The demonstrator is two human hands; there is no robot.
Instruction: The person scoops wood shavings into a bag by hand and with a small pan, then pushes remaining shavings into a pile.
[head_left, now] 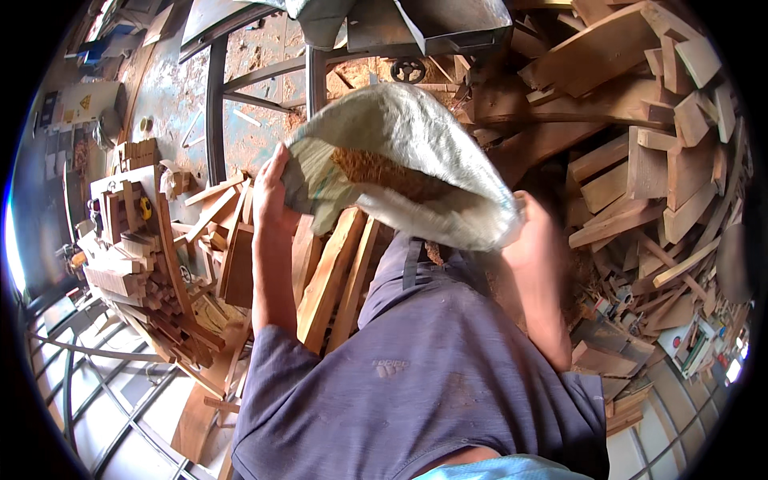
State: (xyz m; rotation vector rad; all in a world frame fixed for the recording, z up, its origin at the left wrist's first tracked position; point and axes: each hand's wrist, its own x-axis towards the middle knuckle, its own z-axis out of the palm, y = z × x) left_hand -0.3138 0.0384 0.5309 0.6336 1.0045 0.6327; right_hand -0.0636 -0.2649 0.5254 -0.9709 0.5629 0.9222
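Observation:
A pale woven sack (424, 120) is stretched between my two hands, its mouth gaping toward me. Brown sawdust (376, 172) shows inside it. At the left end of the rim, my left hand (276, 192) is closed on the fabric, thumb up. My right hand (532, 232) grips the opposite end of the rim; motion blurs it a little, and the fingers are partly behind the cloth. The sack's bottom is hidden from this view.
Long planks (332, 272) lean just left of my legs. Heaped wood offcuts (624, 176) fill the right side, and stacked small blocks (132, 256) stand at the left. Ahead is a dark metal frame (216, 112) with a handwheel (408, 70), above sawdust-strewn floor.

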